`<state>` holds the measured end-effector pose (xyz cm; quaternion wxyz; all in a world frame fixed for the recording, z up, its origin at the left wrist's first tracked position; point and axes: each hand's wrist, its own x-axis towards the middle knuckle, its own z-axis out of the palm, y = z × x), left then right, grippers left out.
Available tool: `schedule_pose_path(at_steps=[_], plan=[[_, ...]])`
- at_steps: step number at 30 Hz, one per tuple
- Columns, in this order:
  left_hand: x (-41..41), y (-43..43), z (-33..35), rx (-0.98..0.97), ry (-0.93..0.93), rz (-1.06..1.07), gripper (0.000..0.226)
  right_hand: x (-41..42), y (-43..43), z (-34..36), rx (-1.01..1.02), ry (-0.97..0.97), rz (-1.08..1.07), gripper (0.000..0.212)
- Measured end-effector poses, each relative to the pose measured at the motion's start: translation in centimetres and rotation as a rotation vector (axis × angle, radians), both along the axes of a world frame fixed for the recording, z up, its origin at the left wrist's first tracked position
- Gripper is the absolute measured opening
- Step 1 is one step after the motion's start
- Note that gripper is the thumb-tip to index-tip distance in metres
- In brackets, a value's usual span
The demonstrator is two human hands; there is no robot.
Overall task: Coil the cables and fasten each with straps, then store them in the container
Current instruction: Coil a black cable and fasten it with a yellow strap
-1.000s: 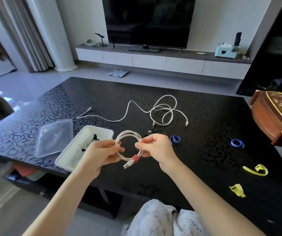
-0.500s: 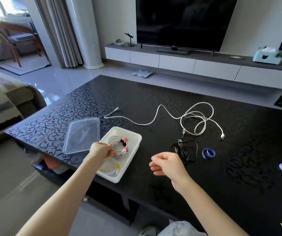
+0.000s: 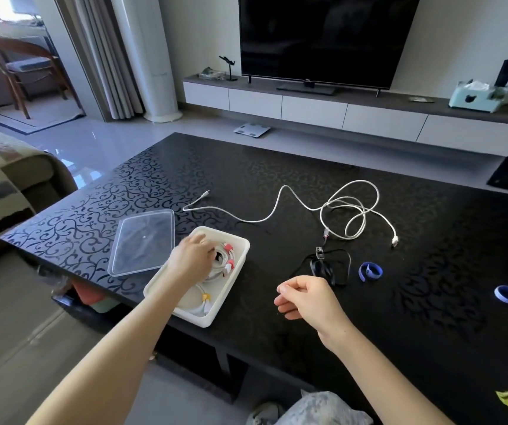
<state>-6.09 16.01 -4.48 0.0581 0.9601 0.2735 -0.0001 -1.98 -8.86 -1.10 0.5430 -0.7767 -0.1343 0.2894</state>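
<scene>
Clear lid [image 3: 142, 242] on a black table [image 3: 246, 167]. Beside it, the left hand [image 3: 191, 259] rests on a coiled cable [image 3: 220, 268] inside the white container [image 3: 222, 233]; its grip is unclear. The right hand [image 3: 305, 297] hovers, loosely curled, empty, near loose cables [image 3: 255, 222].

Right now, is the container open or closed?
Open. The clear lid lies flat on the table beside the white container, and the left hand reaches in over the coiled cables.

Lid [image 3: 142, 242] left of container [image 3: 236, 261]; loose cable [image 3: 349, 210] behind.
</scene>
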Motion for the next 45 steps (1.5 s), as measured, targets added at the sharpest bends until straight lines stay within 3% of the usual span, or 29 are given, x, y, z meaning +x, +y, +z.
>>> schedule_pose_path(at_steps=[2, 4, 7, 11, 15, 18, 23, 27, 33, 37, 40, 43, 45], plan=[[-0.2, 0.1, -0.6, -0.030, 0.186, -0.112, 0.040, 0.0, -0.4, 0.2, 0.003, 0.000, -0.011, 0.014], [-0.3, -0.2, -0.6, -0.020, 0.188, -0.104, 0.044, 0.0, -1.0, 0.4, 0.009, -0.001, -0.020, 0.014], [0.3, -1.7, 0.8, 0.011, -0.026, -0.089, 0.044, 0.2, -2.6, 0.7, 0.015, -0.005, -0.048, 0.014], [1.5, -6.3, 2.4, -0.158, -0.393, -0.152, 0.029, 1.2, -6.3, 0.7, 0.002, -0.043, -0.140, 0.014], [2.9, -13.5, 2.2, -0.227, -0.443, -0.360, 0.021, 2.4, -12.1, 0.2, -0.092, -0.121, -0.270, 0.014], [4.0, -18.4, 0.7, -0.273, -0.429, -0.479, 0.021, 3.2, -16.8, -0.9, -0.270, -0.267, -0.363, 0.014], [5.9, -24.6, -1.1, -0.302, -0.378, -0.609, 0.020, 3.7, -24.3, -2.5, -0.869, -0.498, -0.346, 0.021], [7.0, -27.6, -1.8, -0.328, -0.361, -0.618, 0.021, 3.0, -28.3, -3.9, -1.008, -0.505, -0.380, 0.031], [7.3, -27.2, -2.2, -0.308, -0.378, -0.528, 0.017, 3.4, -28.3, -6.5, -0.865, -0.486, -0.323, 0.029], [7.5, -24.7, -2.6, 0.000, -0.417, -0.395, 0.036, 4.7, -24.5, -6.3, -0.750, -0.573, -0.256, 0.029], [7.5, -22.8, -2.4, 0.140, -0.174, -0.235, 0.042, 6.1, -21.6, -6.1, -0.805, -0.584, -0.186, 0.030], [7.8, -21.0, -3.0, 0.012, -0.018, -0.196, 0.021, 7.3, -20.1, -5.5, -0.928, -0.628, -0.157, 0.033], [8.0, -20.0, -3.3, -0.136, -0.138, -0.197, 0.020, 7.9, -19.1, -5.0, -0.946, -0.679, -0.134, 0.041]])
